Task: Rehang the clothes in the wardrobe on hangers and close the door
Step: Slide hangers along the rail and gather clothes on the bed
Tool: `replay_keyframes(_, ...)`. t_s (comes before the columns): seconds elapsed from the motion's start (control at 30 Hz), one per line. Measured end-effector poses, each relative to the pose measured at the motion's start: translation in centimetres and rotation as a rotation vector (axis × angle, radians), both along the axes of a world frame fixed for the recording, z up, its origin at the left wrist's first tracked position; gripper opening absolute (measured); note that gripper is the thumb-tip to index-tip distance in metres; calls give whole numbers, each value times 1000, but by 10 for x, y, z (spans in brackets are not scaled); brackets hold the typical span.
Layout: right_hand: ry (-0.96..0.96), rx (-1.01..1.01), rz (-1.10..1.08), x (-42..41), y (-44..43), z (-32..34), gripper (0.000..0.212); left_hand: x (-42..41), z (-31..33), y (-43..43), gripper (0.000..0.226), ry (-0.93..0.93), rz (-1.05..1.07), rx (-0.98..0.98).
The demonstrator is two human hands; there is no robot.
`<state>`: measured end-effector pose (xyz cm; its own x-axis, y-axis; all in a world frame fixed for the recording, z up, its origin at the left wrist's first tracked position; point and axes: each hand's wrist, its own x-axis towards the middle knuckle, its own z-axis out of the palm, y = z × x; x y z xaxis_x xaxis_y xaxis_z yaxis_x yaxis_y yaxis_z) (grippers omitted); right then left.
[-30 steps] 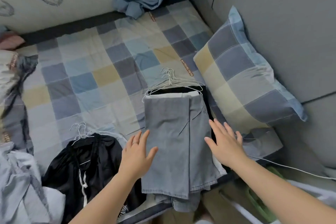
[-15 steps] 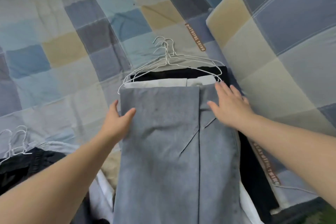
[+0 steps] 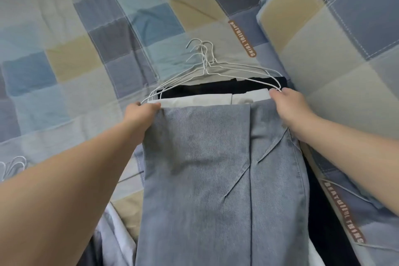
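Grip, left: left hand [image 3: 141, 112] is curled closed over the top left corner of the folded grey-blue trousers [image 3: 216, 168], thumb on top of the cloth, fingers tucked under the edge at the left ends of the wire hangers [image 3: 205, 65].
Grip, right: right hand [image 3: 289, 106] is closed on the top right corner of the same stack, fingertips pinched at the right shoulder ends of the hangers; whether it holds wire, cloth or both cannot be told.
Trousers: lie flat on the bed, folded lengthwise, top edge between the two hands, legs running down toward the bottom of the view.
Layers beneath: a white garment [image 3: 203, 100] shows as a strip just above the trousers' top edge, and a black garment [image 3: 216, 89] shows above that, both under the hangers' shoulders.
Hangers: several thin white wire ones stacked together, hooks pointing away from the person and resting on the bedspread.
Second bundle: white hooks of more hangers [image 3: 13, 164] peek in at the left edge, well apart from the stack.
Bedspread [image 3: 86, 49]: checked in blue, grey and tan squares, with an orange label reading "BEAUTIFUL THING".
Pillow [image 3: 334, 28]: same checked pattern, just beside the stack on the right.
Pale cloth [image 3: 114, 233]: lies at the lower left, partly under the trousers.
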<state>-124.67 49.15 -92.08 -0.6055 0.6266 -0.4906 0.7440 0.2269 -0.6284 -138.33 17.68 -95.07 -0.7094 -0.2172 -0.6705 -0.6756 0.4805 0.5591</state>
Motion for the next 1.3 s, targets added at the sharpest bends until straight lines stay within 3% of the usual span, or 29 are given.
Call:
replay_keyframes(0.2, 176, -292, -303, 5, 5, 68, 33, 21, 51, 5, 81, 134, -69, 5)
replay_keyframes(0.33, 245, -436, -420, 35, -9, 128, 60, 46, 99, -8, 72, 164, -75, 54)
replay_keyframes(0.43, 287, -546, -474, 69, -27, 173, 38, 69, 140, -20, 59, 235, -106, 86)
replay_keyframes(0.5, 301, -561, -514, 98, -43, 205, 36, 87, 173, -29, 54, 271, -109, 137)
replay_keyframes(0.63, 360, -565, -623, 166, -86, 273, 58, 128, 249, -54, 49, 291, -74, 250)
replay_keyframes(0.83, 483, -546, -810, 287, -170, 366, 64, 204, 341, -103, 47, 302, -115, 381)
replay_keyframes(1.13, 693, -529, -1098, 444, -280, 435, 57, 298, 415, -140, 60, 259, -318, 533)
replay_keyframes(1.3, 781, -465, -1227, 511, -330, 458, 30, 349, 433, -144, 47, 313, -447, 535)
